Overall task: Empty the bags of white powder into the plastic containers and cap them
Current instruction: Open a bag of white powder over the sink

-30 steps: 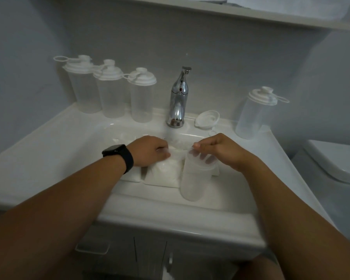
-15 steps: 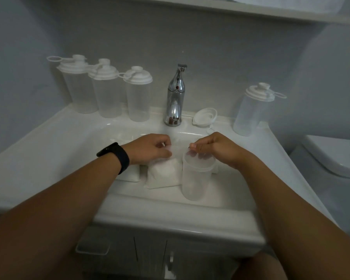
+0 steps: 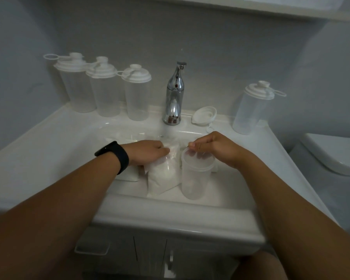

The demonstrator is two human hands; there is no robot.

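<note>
A clear bag of white powder point(image 3: 163, 176) stands in the white sink point(image 3: 170, 211), and my left hand point(image 3: 148, 153) grips its top. Just to its right stands an open, uncapped plastic container point(image 3: 194, 178). My right hand point(image 3: 212, 148) curls over that container's rim and holds it by the edge. Another bag of powder point(image 3: 129, 175) lies mostly hidden under my left wrist. The container's loose white lid point(image 3: 204, 115) rests upside down on the ledge right of the tap.
Three capped empty containers point(image 3: 103, 87) line the back left ledge, one more capped container point(image 3: 251, 110) stands at the back right. A chrome tap point(image 3: 174, 98) rises behind the basin. A toilet tank point(image 3: 331, 154) sits at the right. More clear bags point(image 3: 125, 136) lie deeper in the basin.
Both hands stay on the bag top and the container rim. The bag now leans a little more upright beside the container; the view has shifted slightly.
</note>
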